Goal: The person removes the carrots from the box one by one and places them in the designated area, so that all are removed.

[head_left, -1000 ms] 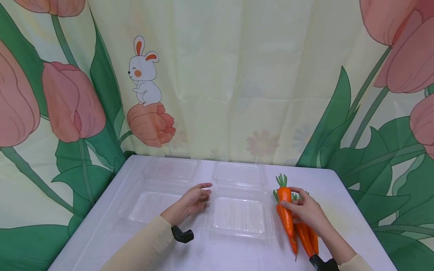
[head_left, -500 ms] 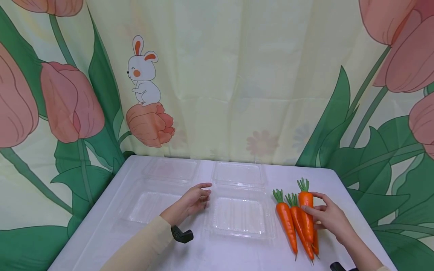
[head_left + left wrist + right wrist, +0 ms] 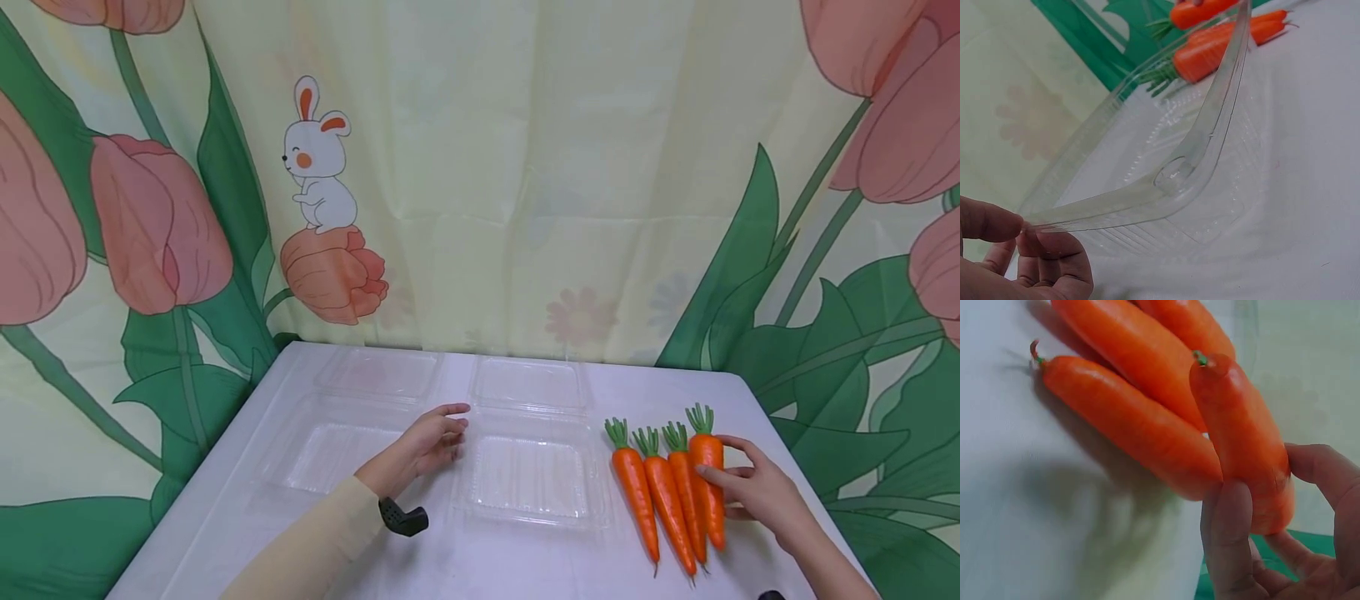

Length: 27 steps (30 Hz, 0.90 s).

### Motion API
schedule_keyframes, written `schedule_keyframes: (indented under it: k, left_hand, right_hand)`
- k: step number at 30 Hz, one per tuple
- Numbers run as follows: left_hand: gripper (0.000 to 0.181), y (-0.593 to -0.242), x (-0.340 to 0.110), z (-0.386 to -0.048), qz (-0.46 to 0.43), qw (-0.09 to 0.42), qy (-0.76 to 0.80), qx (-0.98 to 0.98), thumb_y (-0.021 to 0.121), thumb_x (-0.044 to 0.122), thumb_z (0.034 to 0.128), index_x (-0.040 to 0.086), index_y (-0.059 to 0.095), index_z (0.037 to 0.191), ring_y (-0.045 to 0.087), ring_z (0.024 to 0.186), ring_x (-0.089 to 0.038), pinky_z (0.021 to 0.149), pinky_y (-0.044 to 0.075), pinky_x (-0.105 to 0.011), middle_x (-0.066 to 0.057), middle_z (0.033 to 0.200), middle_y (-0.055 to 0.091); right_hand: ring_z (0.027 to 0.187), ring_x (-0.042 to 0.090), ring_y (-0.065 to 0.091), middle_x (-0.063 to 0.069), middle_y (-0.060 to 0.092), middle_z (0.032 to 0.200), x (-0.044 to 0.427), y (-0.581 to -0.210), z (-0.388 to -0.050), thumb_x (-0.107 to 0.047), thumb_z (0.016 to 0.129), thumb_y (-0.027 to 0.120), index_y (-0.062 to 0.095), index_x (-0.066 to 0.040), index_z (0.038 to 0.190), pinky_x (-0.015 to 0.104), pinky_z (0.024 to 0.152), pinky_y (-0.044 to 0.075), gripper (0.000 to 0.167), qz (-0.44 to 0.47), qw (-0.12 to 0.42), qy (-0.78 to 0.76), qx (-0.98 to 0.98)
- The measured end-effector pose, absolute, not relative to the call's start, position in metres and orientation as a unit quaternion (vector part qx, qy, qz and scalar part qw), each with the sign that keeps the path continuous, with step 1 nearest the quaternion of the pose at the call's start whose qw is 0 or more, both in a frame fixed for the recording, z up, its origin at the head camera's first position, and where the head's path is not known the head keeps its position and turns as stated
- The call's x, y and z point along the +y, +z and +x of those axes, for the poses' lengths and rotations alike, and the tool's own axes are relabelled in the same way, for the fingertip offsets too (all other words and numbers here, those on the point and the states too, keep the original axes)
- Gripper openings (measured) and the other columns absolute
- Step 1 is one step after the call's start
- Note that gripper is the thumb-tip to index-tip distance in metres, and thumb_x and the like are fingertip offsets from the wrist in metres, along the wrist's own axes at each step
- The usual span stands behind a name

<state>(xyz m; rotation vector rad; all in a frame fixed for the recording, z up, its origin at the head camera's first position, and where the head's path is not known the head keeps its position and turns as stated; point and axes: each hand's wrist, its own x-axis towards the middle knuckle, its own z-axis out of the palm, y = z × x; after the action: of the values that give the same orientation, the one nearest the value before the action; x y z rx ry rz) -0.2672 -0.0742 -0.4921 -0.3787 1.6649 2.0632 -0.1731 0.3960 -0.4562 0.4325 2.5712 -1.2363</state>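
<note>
My right hand (image 3: pixel 757 486) grips a carrot (image 3: pixel 707 471) with a green top, at the right end of a row of carrots. In the right wrist view the held carrot (image 3: pixel 1244 431) tilts up off the table, thumb on one side and fingers on the other. Three more carrots, among them the leftmost one (image 3: pixel 636 500), lie side by side on the table. My left hand (image 3: pixel 420 446) is at the left edge of a clear plastic clamshell box (image 3: pixel 528 479). The left wrist view shows its thumb and finger pinching the rim of this box.
The box's clear lid (image 3: pixel 528 385) lies folded back behind it. A second clear clamshell box (image 3: pixel 337 454) stands open to the left, partly behind my left arm. The white table (image 3: pixel 517 567) ends at a printed curtain (image 3: pixel 600 167) at the back.
My right hand has carried its carrot to the right, over the other carrots, to the row's right end. The left hand has stayed in place at the box.
</note>
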Motion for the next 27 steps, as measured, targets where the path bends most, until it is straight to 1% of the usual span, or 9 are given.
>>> schedule_keyframes:
  k: [9, 15, 21, 27]
  left_hand:
    - [0.045, -0.492, -0.075, -0.267, -0.143, 0.232, 0.750, 0.603, 0.053, 0.000, 0.0987, 0.006, 0.054, 0.144, 0.053, 0.087, -0.020, 0.072, 0.050, -0.029, -0.011, 0.114, 0.053]
    - [0.046, -0.492, -0.074, -0.267, -0.140, 0.237, 0.755, 0.595, 0.053, 0.000, 0.0982, 0.007, 0.054, 0.144, 0.053, 0.086, -0.020, 0.072, 0.050, -0.028, -0.010, 0.115, 0.052]
    - [0.047, -0.490, -0.074, -0.265, -0.137, 0.239, 0.760, 0.589, 0.052, -0.001, 0.0982, 0.006, 0.053, 0.145, 0.052, 0.086, -0.019, 0.071, 0.048, -0.028, -0.010, 0.115, 0.051]
    - [0.047, -0.491, -0.074, -0.264, -0.136, 0.237, 0.760, 0.589, 0.051, -0.001, 0.0983, 0.006, 0.053, 0.145, 0.051, 0.087, -0.020, 0.072, 0.048, -0.029, -0.011, 0.118, 0.051]
  right_hand:
    - [0.083, 0.018, 0.066, 0.045, 0.050, 0.128, 0.410, -0.466, -0.174, -0.053, 0.093, 0.070, 0.019, 0.004, 0.156, 0.039, 0.073, 0.064, 0.099, 0.156, 0.138, -0.409, 0.889]
    - [0.080, 0.020, 0.062, 0.043, 0.052, 0.123, 0.416, -0.472, -0.175, -0.050, 0.094, 0.070, 0.018, 0.005, 0.155, 0.035, 0.071, 0.062, 0.098, 0.161, 0.149, -0.403, 0.889]
    - [0.082, 0.019, 0.065, 0.045, 0.050, 0.127, 0.419, -0.477, -0.174, -0.049, 0.093, 0.072, 0.017, 0.005, 0.155, 0.037, 0.073, 0.062, 0.099, 0.163, 0.160, -0.400, 0.888]
    - [0.080, 0.019, 0.065, 0.045, 0.047, 0.134, 0.418, -0.477, -0.173, -0.043, 0.094, 0.072, 0.021, 0.004, 0.155, 0.036, 0.073, 0.062, 0.092, 0.166, 0.155, -0.398, 0.889]
